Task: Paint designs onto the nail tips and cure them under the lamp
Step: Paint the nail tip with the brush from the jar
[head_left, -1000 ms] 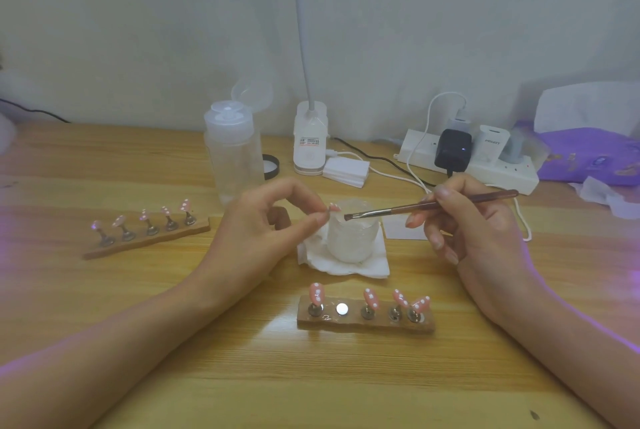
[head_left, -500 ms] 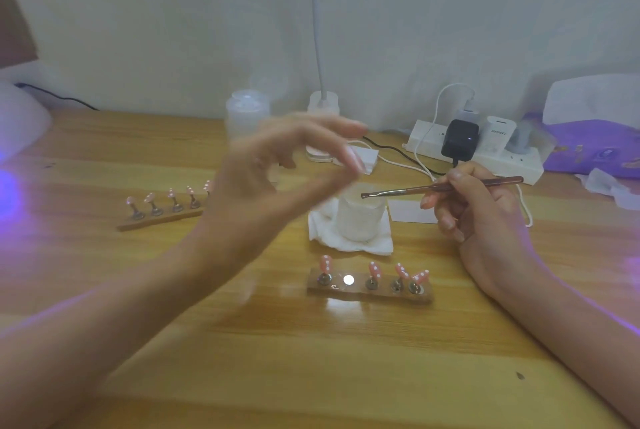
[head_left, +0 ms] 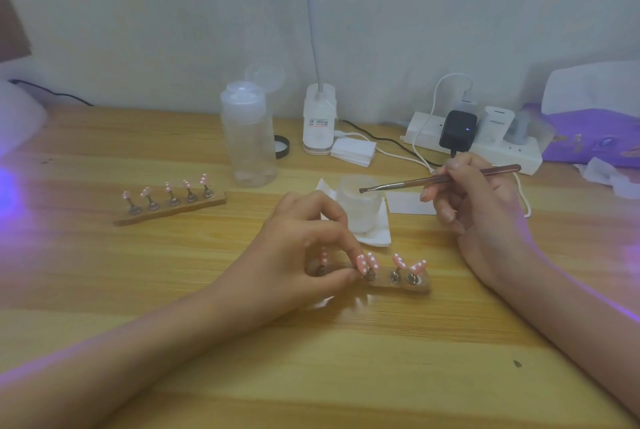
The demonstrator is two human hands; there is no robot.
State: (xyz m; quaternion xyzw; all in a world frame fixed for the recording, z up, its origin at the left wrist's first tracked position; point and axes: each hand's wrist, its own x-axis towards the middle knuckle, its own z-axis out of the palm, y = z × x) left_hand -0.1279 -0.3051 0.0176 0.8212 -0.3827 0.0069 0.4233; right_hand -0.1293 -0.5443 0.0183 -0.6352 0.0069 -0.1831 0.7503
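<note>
A wooden holder (head_left: 401,285) with pink white-dotted nail tips lies at the table's middle. My left hand (head_left: 298,255) is down on its left part and pinches one nail tip (head_left: 362,264) on its stand between thumb and forefinger. My right hand (head_left: 474,207) hovers to the right and grips a thin brush (head_left: 433,181), whose tip is over a small white jar (head_left: 360,207). A second holder (head_left: 173,207) with several dotted tips lies at the left.
A clear bottle (head_left: 249,141) with its lid flipped open stands behind. A white desk lamp base (head_left: 318,120), a power strip (head_left: 478,141) with plugs and cables, and purple packaging (head_left: 595,141) line the back. Violet light glows at the left edge.
My left hand has come down from mid-air onto the near holder, bringing the nail tip to the empty spot. The right hand with the brush has barely moved.
</note>
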